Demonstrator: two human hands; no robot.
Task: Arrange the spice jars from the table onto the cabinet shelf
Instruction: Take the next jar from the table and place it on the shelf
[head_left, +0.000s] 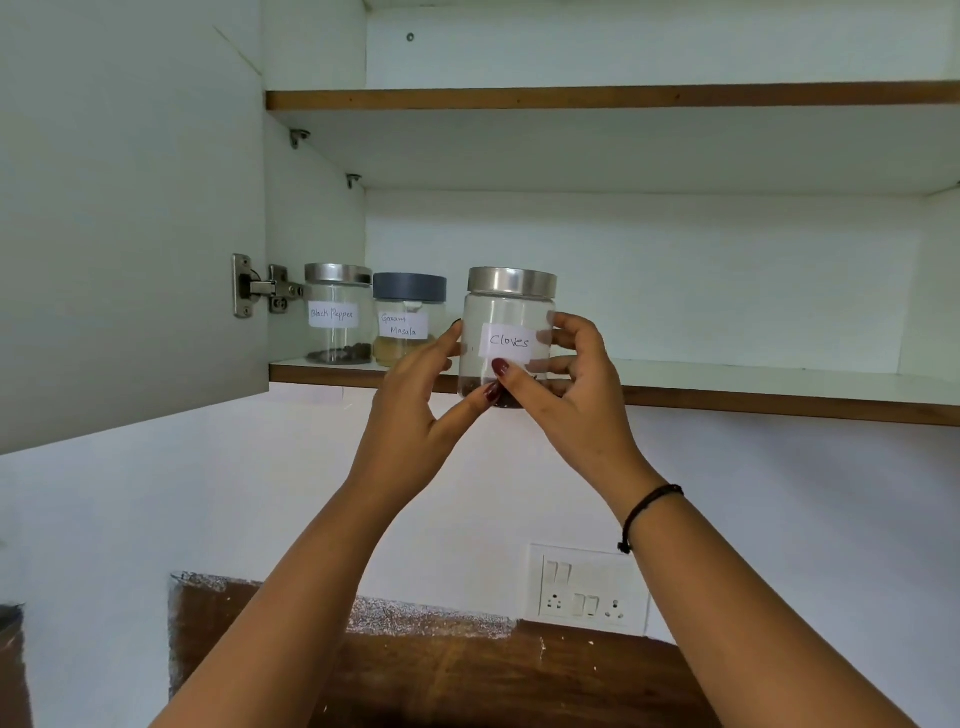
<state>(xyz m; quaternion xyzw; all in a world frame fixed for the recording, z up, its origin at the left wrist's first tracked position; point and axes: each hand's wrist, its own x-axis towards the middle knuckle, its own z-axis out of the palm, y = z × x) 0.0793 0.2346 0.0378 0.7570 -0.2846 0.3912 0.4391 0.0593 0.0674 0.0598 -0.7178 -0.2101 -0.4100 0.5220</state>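
A clear glass jar labelled "Cloves" (510, 317), with a steel lid, is held up in front of the lower cabinet shelf (753, 387), its base at about the level of the shelf's front edge. My left hand (421, 400) grips its left side and my right hand (566, 395) grips its right side and bottom. Two jars stand on the shelf at the left: "Black Pepper" (337, 317) with a steel lid against the cabinet side, and "Garam Masala" (408, 317) with a grey lid right beside it.
The cabinet door (130, 223) stands open at the left on its hinge (260, 286). An upper shelf (623, 97) runs above. A switch and socket panel (587, 587) is on the white wall below, over a brown board (441, 675).
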